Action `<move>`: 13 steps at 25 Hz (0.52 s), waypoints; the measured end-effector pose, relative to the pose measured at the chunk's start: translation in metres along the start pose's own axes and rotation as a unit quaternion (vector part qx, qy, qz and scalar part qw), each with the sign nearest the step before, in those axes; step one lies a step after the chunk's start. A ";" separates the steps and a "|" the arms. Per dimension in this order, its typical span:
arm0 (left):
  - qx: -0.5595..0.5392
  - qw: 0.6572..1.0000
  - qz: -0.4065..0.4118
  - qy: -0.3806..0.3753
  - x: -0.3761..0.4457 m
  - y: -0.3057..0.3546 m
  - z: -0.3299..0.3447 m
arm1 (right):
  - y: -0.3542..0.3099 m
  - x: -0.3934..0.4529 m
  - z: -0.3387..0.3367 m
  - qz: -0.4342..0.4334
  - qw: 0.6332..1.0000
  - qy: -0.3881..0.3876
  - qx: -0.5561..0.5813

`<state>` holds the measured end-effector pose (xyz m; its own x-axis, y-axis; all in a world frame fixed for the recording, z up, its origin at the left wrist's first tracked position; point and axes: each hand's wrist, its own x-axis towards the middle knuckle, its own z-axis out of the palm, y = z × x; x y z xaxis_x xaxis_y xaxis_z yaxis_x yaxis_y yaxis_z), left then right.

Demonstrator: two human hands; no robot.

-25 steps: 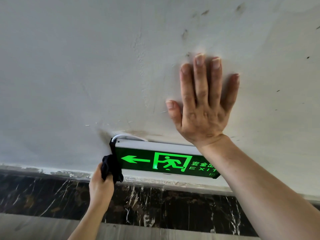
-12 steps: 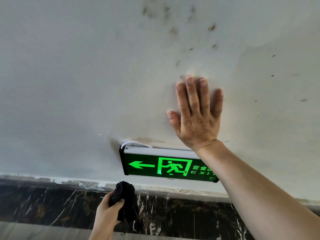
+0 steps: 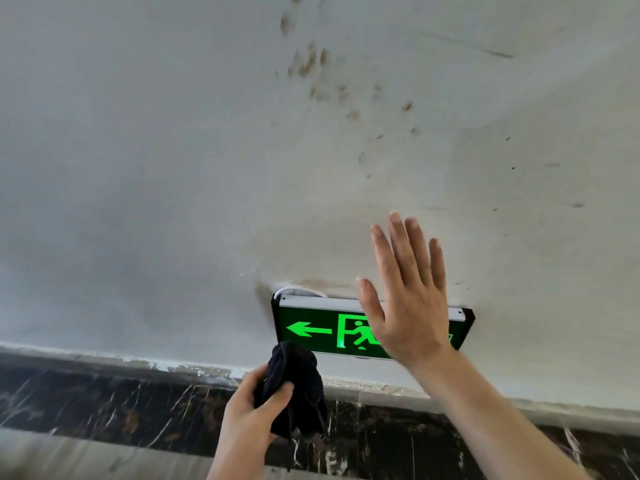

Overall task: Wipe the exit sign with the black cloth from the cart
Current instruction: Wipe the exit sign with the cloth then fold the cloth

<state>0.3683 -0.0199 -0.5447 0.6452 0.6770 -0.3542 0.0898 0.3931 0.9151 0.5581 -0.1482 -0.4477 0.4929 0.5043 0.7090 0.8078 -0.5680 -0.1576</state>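
1. The sign [image 3: 311, 329] glows green on the pale wall [image 3: 156, 202], arrow pointing away from the running figure, and it is the landmark for everything here.
2. The left hand [image 3: 251, 408] sits just below the sign's arrow end, fingers wrapped tight around the bunched black cloth [image 3: 294, 382].
3. The top of the cloth reaches the sign's lower corner under the arrow; whether it touches the face there, I cannot tell.
4. The right hand [image 3: 407, 299] is spread wide and flat, holding nothing, covering the sign's middle and part of the lettering; whether the palm touches the sign or hovers in front of it is unclear.
5. Above the sign the wall shows brown smudges [image 3: 311, 67]; below it runs a chipped white ledge [image 3: 194, 367], then dark veined marble [image 3: 104, 403].
6. My read: this is mid-wipe, with the cloth at the lower edge of the arrow end and ready for a pass.
7. The next move calls for lifting the cloth onto the green face and sweeping it from the arrow toward the far end.
8. For that, the right hand needs to clear the sign, or the lettering goes unwiped.
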 end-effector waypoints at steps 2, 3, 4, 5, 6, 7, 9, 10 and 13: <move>-0.006 1.000 0.010 -0.023 -0.011 0.006 0.011 | -0.014 -0.035 -0.007 0.062 0.989 -0.081 0.104; -0.006 0.999 0.015 -0.039 -0.016 0.008 0.018 | -0.020 -0.052 -0.012 0.112 0.969 -0.130 0.180; -0.002 0.998 0.021 -0.056 -0.021 0.009 0.023 | -0.025 -0.067 -0.016 0.175 0.932 -0.177 0.262; 0.003 0.997 0.027 -0.073 -0.025 0.009 0.029 | -0.029 -0.082 -0.021 0.239 0.881 -0.214 0.347; 0.010 0.995 0.033 -0.089 -0.029 0.008 0.034 | -0.032 -0.096 -0.024 0.297 0.822 -0.238 0.424; 0.017 0.994 0.037 -0.102 -0.032 0.006 0.038 | -0.033 -0.108 -0.026 0.341 0.767 -0.250 0.483; 0.033 0.992 0.037 -0.114 -0.039 0.004 0.044 | -0.032 -0.124 -0.031 0.388 0.706 -0.254 0.536; 0.042 0.992 0.039 -0.116 -0.041 0.002 0.046 | -0.030 -0.130 -0.035 0.400 0.694 -0.254 0.542; 0.091 0.986 0.060 -0.129 -0.049 0.002 0.051 | -0.021 -0.140 -0.043 0.417 0.682 -0.252 0.545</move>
<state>0.3751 -0.0842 -0.5155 0.8285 0.5226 -0.2015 0.1203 0.1853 0.9753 0.4585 -0.2347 -0.5142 0.7548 0.6167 -0.2237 -0.1970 -0.1121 -0.9740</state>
